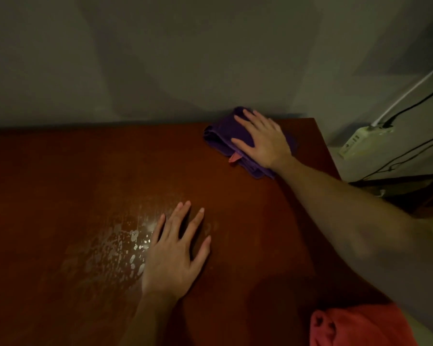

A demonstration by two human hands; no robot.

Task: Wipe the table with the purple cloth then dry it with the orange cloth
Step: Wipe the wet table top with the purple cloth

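2 flat hands: right hand point(263, 138) on purple cloth point(220, 139), left hand point(176, 248) on table point(60, 171).

A purple cloth point(225, 138) with a small pink tag point(234, 158), an orange cloth point(355, 325), a reddish-brown table point(60, 183) flecked with pale wet patches point(125, 245).

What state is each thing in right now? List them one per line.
purple cloth: folded, flat on the table's far right corner, under the right hand.
right hand: fingers straight, pressing on the purple cloth.
left hand: fingers spread, flat on the table.
table: wet patch with droplets beside the left hand.
orange cloth: bunched at the near right edge, untouched.
power strip: cables plugged in.
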